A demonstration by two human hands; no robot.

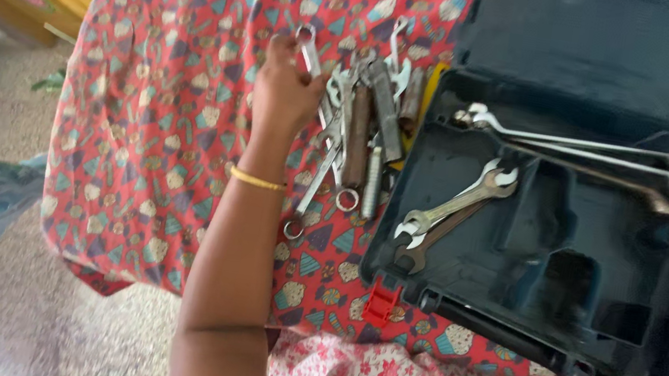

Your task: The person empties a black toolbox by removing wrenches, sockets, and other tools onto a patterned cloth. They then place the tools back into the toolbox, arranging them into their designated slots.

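Wrenches (472, 200) partly packed: several lie in open case (550, 271). Loose pile (361, 122) remains at 9 o'clock of case. Your left hand (283, 89) pinches ring spanner (312, 50). Right hand barely in view, grip unclear.

A red tablecloth (155, 102) patterned with teal and cream shapes lies left; the tool case (570, 247) right is dark blue with red latches (381, 304).
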